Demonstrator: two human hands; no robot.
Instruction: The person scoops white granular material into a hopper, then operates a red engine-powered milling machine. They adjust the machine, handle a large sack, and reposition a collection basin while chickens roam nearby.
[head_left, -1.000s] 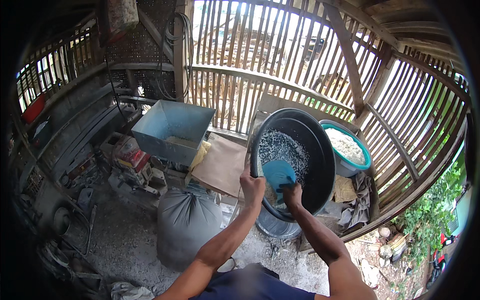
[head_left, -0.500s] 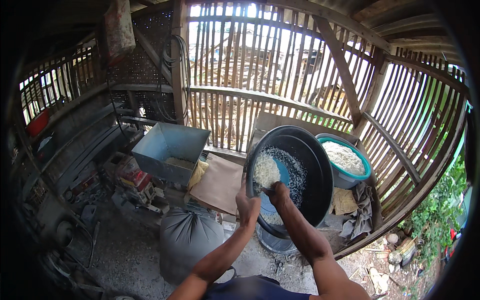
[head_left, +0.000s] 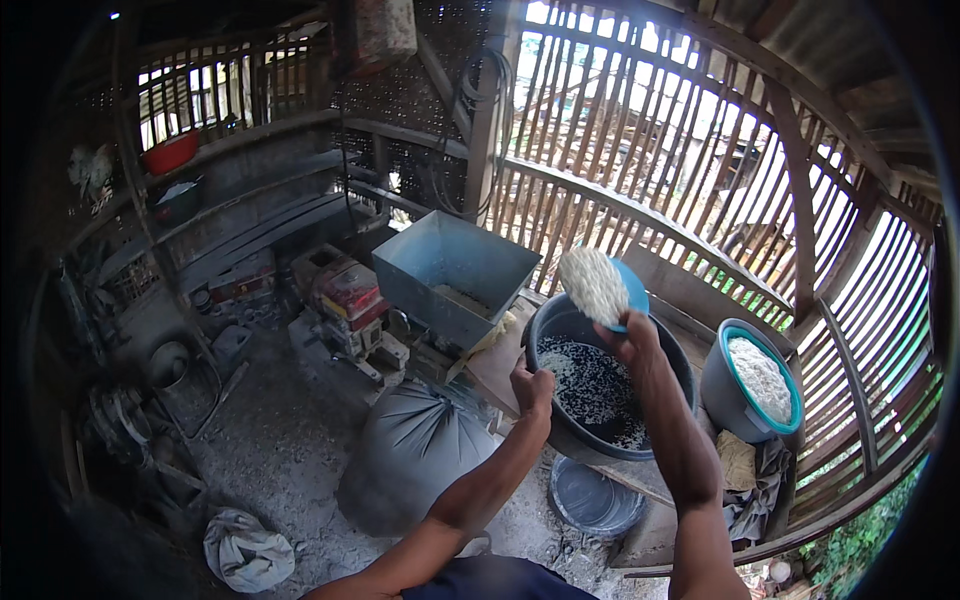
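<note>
Blue scoop, heaped pale grain, black tub below

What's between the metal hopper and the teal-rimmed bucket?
The head view shows mainly the black tub between hopper and bucket; the left hand grips its rim, and the right hand holds a loaded blue scoop near the far rim.

And no lettering, no number, no sign can be read here, not on anything in view right now.
</note>
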